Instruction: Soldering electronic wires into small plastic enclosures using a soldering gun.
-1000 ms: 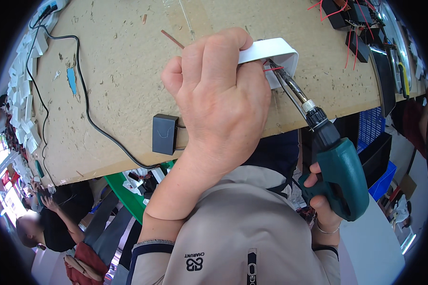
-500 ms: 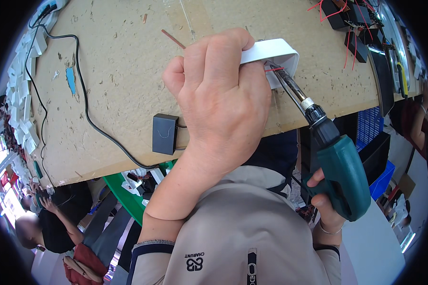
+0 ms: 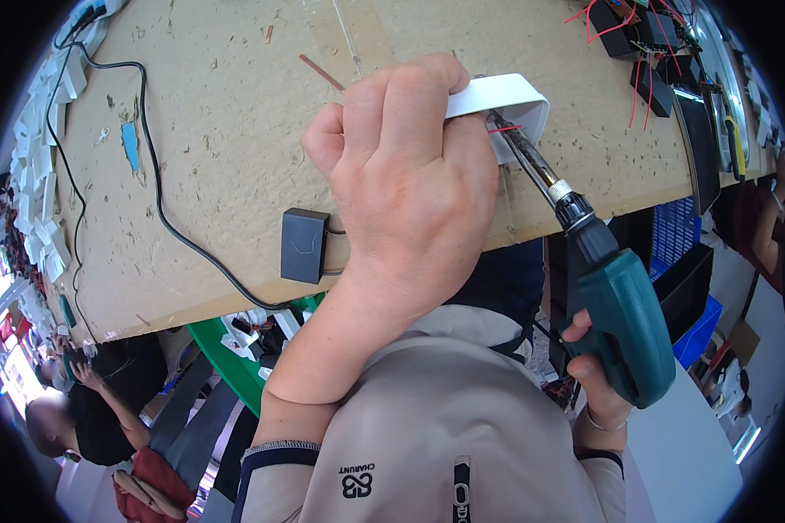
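My left hand (image 3: 414,187) is closed around a white plastic housing (image 3: 508,90), holding it over the tabletop with its open side toward my right. A short red wire (image 3: 504,129) shows at the housing's opening. In my right hand (image 3: 597,370) is a dark green pistol-grip soldering gun (image 3: 626,318), its fingers wrapped round the handle. The gun points up and left, and its metal tip reaches inside the housing beside the red wire. My left fingers hide much of the housing, so the exact contact at the tip cannot be made out.
A black box (image 3: 303,246) with leads sits left of my wrist. A black cable (image 3: 155,179) crosses the worn table (image 3: 227,131). Black parts with red wires (image 3: 652,35) lie far right, near a yellow-black tool (image 3: 736,148). White housings (image 3: 39,183) line the left edge. Another person (image 3: 105,410) sits lower left.
The soldering gun and my right hand have shifted slightly left. My left hand and the white housing have moved a little to the right. The tip stays inside the housing.
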Demonstrator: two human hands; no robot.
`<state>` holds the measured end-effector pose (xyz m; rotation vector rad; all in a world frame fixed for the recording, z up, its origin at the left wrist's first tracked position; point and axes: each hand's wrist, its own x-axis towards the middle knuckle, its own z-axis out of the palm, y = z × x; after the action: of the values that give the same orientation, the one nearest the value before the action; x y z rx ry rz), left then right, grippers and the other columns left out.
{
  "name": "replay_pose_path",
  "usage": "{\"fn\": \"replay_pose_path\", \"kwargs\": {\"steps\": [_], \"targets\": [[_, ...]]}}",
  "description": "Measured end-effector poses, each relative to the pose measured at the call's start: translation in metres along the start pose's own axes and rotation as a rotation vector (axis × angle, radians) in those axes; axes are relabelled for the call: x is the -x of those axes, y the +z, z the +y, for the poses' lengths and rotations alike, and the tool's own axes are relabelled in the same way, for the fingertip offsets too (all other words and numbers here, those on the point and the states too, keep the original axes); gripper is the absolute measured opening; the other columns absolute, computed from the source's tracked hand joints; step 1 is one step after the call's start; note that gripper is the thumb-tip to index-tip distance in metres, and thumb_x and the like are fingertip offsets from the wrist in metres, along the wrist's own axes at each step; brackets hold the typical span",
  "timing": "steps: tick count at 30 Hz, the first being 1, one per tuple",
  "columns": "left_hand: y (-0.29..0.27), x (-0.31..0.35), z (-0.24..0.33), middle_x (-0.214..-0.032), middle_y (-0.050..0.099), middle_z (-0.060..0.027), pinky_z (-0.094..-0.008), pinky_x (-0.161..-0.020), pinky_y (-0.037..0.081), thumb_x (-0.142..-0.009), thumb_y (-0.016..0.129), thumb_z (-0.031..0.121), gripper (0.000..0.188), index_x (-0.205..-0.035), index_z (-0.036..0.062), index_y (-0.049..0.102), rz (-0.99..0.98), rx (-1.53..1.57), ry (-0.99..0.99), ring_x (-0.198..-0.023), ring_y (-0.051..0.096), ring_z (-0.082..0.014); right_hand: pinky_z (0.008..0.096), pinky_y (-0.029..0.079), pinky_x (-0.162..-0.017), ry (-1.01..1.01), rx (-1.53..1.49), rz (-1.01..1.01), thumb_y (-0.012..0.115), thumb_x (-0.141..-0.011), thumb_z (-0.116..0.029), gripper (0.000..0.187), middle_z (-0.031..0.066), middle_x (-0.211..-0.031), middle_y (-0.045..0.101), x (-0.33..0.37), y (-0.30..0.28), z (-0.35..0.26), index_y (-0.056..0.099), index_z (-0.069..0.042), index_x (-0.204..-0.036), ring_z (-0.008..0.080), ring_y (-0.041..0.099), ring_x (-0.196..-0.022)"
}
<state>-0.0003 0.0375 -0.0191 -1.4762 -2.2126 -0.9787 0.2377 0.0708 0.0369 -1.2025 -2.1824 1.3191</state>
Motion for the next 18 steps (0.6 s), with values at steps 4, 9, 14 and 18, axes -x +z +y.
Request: {"fn": "replay_pose_path", "kwargs": {"steps": [4, 9, 14, 18], "targets": [[-0.0013, -0.0003, -0.0003, -0.101, 0.056, -0.0021, -0.0325, -0.081, 0.031, -0.064, 0.069, 0.006, 0.012, -0.076, 0.0064, 0.066, -0.01, -0.013, 0.004, -0.089, 0.05, -0.0198, 0.0222, 0.051, -0.068, 0.027, 0.017, -0.029, 0.083, -0.063, -0.039, 0.082, 0.0058, -0.082, 0.07, -0.0009, -0.0013, -0.0022, 0.051, 0.007, -0.123, 0.0154, 0.069, -0.076], [-0.0004, 0.0001, -0.001, -0.101, 0.056, -0.0018, -0.0326, -0.081, 0.031, -0.064, 0.069, 0.006, 0.012, -0.076, 0.0066, 0.066, -0.001, -0.009, 0.005, -0.089, 0.05, -0.0196, 0.0222, 0.05, -0.067, 0.012, 0.005, -0.018, 0.083, -0.064, -0.039, 0.081, 0.0054, -0.082, 0.07, -0.0022, -0.0004, -0.0025, 0.051, 0.005, -0.123, 0.0155, 0.069, -0.076], [-0.0005, 0.0, -0.0006, -0.101, 0.056, -0.0016, -0.0325, -0.082, 0.031, -0.064, 0.069, 0.006, 0.012, -0.076, 0.0068, 0.066, -0.005, -0.025, 0.016, -0.09, 0.051, -0.0195, 0.0226, 0.051, -0.068, -0.02, -0.012, -0.004, 0.083, -0.064, -0.038, 0.081, 0.0062, -0.083, 0.07, -0.0037, 0.0014, -0.0007, 0.051, 0.006, -0.124, 0.0164, 0.069, -0.077], [-0.0023, 0.0, 0.0007, -0.101, 0.056, -0.0016, -0.0325, -0.082, 0.031, -0.064, 0.07, 0.006, 0.012, -0.076, 0.0068, 0.066, -0.017, -0.038, 0.011, -0.09, 0.051, -0.0195, 0.023, 0.051, -0.07, -0.052, -0.105, 0.039, 0.082, -0.064, -0.037, 0.082, 0.0087, -0.087, 0.07, -0.0027, 0.0062, 0.0006, 0.049, 0.008, -0.124, 0.0171, 0.069, -0.078]]}}
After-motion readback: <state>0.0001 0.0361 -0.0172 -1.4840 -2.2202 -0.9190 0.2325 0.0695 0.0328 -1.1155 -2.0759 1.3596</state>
